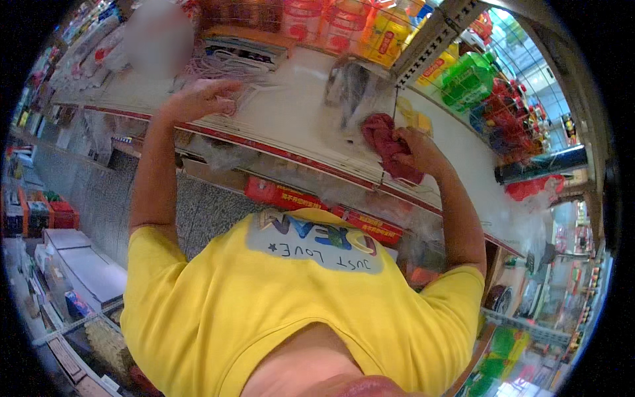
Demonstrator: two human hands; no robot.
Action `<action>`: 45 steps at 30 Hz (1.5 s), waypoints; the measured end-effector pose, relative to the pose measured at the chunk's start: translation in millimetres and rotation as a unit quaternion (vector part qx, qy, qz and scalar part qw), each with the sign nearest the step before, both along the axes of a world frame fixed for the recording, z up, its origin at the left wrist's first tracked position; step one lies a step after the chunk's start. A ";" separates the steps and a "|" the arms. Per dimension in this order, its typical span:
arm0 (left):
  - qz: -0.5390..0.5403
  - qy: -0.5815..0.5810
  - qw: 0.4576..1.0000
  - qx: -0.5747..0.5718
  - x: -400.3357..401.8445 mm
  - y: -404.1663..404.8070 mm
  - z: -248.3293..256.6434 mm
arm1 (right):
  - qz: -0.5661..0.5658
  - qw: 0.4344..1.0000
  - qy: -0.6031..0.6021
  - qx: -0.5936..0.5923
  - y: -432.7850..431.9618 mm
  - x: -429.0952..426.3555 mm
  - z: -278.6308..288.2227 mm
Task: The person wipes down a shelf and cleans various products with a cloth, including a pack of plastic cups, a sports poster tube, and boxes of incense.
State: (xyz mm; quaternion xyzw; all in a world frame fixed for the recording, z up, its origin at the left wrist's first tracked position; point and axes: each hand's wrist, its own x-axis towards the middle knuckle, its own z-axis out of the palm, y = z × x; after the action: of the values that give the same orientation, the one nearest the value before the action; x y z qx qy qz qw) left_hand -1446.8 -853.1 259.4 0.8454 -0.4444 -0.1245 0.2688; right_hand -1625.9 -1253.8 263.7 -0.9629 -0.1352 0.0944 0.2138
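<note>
My right hand [421, 151] grips a crumpled dark red cloth [384, 134] on the white shelf [297, 106]. Just behind the cloth lies a small yellow object [421, 121]. To its left stands a clear plastic-wrapped dark item [349, 89], too blurred to name. My left hand [206, 101] is over the left part of the shelf, fingers bent. Close to its fingertips is a blurred pale, thin item [253, 94]; whether the fingers hold it is unclear. Beyond that hand lies a loose tangle of pale cords [218, 67] before an open box [243, 52].
A perforated metal post [436, 42] rises from the shelf's rear. Yellow jugs [387, 37] and green bottles [469, 82] stand behind wire mesh. Red boxes [283, 193] sit below the shelf's red-trimmed front edge [278, 151]. Plastic-wrapped goods [96, 59] crowd the left end.
</note>
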 end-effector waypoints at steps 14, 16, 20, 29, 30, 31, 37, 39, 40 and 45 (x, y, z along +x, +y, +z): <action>0.156 -0.233 0.951 0.133 31.7 65.7 -2.2 | -0.121 0.865 -0.111 0.474 15.9 32.1 96.0; 0.088 -0.299 0.939 0.146 63.1 61.1 -15.1 | -0.109 0.864 -0.075 0.486 31.4 45.2 90.7; 0.047 -0.276 0.943 0.179 87.0 42.3 -17.5 | -0.098 0.834 -0.057 0.540 60.9 57.0 85.8; 0.130 0.258 0.952 0.105 127.6 27.9 -17.0 | -0.129 0.857 -0.184 0.464 32.9 5.2 137.1; 0.074 0.022 0.961 0.265 100.9 9.1 -5.2 | -0.174 0.853 -0.218 0.441 23.9 -3.9 138.1; 0.042 -0.103 0.936 0.333 90.1 5.7 -2.1 | -0.207 0.848 -0.250 0.418 18.3 -10.9 139.3; -0.030 -0.246 0.911 0.329 97.4 16.4 -18.3 | -0.171 0.897 -0.238 0.332 -28.3 -31.7 119.6; -0.016 -0.246 0.924 0.291 94.8 17.3 -11.3 | -0.163 0.869 -0.196 0.424 -23.2 -30.6 116.6; -0.004 -0.267 0.937 0.225 92.6 18.9 -7.5 | -0.152 0.832 -0.152 0.512 -18.2 -29.0 115.2; 0.078 -0.071 0.993 0.060 106.6 45.7 8.2 | -0.198 0.771 -0.137 0.590 12.8 7.2 125.0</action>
State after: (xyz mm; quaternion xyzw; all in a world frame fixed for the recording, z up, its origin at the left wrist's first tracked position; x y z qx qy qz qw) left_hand -1340.2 -807.3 267.6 0.8988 -0.3866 -0.0695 0.1944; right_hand -1618.7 -1241.0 388.7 -0.6557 0.0015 -0.1811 0.7330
